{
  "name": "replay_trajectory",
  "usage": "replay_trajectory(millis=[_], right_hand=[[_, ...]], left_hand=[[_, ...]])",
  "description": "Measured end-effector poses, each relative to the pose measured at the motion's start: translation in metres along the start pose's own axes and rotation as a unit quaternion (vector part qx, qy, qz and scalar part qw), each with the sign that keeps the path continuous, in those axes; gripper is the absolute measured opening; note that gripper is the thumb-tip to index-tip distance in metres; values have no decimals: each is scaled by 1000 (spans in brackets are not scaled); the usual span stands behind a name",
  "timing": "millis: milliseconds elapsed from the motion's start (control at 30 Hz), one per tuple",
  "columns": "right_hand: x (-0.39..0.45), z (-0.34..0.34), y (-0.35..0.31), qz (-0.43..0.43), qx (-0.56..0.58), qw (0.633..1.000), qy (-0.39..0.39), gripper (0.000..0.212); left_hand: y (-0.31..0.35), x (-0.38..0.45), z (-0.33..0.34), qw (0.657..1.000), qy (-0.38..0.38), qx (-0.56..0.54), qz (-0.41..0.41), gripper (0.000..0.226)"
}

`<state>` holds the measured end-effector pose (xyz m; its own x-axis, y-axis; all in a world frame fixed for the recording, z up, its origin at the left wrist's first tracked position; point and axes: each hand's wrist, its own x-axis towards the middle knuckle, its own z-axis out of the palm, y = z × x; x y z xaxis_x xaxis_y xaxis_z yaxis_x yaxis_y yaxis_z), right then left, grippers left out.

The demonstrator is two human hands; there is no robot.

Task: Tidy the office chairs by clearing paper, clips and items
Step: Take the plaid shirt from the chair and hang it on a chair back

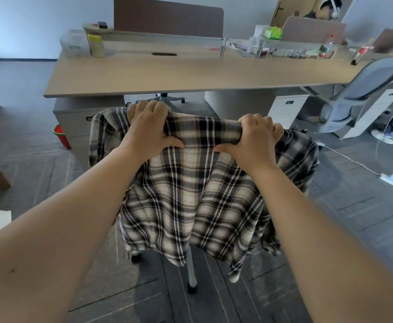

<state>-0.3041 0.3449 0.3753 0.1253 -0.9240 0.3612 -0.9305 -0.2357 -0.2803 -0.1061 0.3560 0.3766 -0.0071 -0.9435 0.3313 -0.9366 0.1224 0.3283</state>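
A black-and-cream plaid shirt hangs over the back of an office chair in front of me and hides nearly all of it. Only the chair's grey leg and casters show below the cloth. My left hand grips the top edge of the chair back through the shirt, left of centre. My right hand grips the same edge to the right, fingers curled over the fabric. The seat and anything on it are hidden.
A long wooden desk stands just beyond the chair, with a brown divider panel, a yellow-lidded jar, bottles and clutter at the right. A second grey chair sits at the right. A white power strip and cable lie on the floor.
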Motion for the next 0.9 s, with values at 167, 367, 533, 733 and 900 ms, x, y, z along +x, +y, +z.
replay_trajectory(millis=[167, 367, 533, 733, 900], right_hand=[[45, 17, 11, -8, 5, 1000, 4, 67], [112, 43, 19, -9, 0, 1000, 4, 68], [175, 64, 29, -3, 1, 1000, 3, 66], [241, 84, 44, 0, 12, 1000, -9, 66], [298, 99, 64, -13, 18, 999, -31, 61]], left_hand=[[-6, 39, 16, 1000, 9, 9, -5, 68], [-26, 106, 38, 1000, 15, 15, -8, 67], [-38, 169, 58, 1000, 10, 16, -11, 66], [-46, 233, 79, 1000, 7, 21, -18, 66], [-44, 283, 98, 997, 19, 59, -37, 67]])
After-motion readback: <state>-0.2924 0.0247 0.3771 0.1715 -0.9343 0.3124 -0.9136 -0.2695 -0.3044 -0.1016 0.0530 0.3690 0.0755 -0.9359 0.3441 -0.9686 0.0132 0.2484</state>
